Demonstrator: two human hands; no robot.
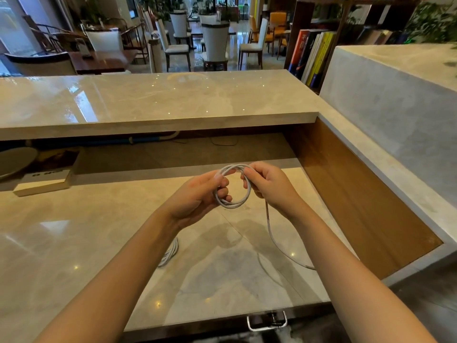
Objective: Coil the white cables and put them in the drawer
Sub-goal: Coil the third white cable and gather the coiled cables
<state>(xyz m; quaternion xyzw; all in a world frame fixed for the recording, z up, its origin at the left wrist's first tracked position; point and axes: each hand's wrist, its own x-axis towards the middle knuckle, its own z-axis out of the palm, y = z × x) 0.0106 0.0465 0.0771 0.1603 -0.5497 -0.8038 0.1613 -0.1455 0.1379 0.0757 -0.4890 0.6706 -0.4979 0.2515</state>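
Note:
Above the marble desk (74,243) I hold a white cable (232,205) wound into a small round coil. My left hand (197,196) grips the coil's left side, fingers through the loop. My right hand (269,184) pinches its right side at the top. A loose tail (272,236) of the cable hangs from my right hand and trails across the desk toward the right. A second white cable (170,254) lies bundled on the desk, partly hidden under my left forearm. The drawer's metal handle (267,321) shows below the desk's front edge; the drawer looks closed.
A raised marble counter (158,100) runs across the back, with a dark shelf gap beneath it. A book and a round pad (14,162) lie at the left. A wooden side panel (358,206) walls the right. Chairs and bookshelves stand beyond.

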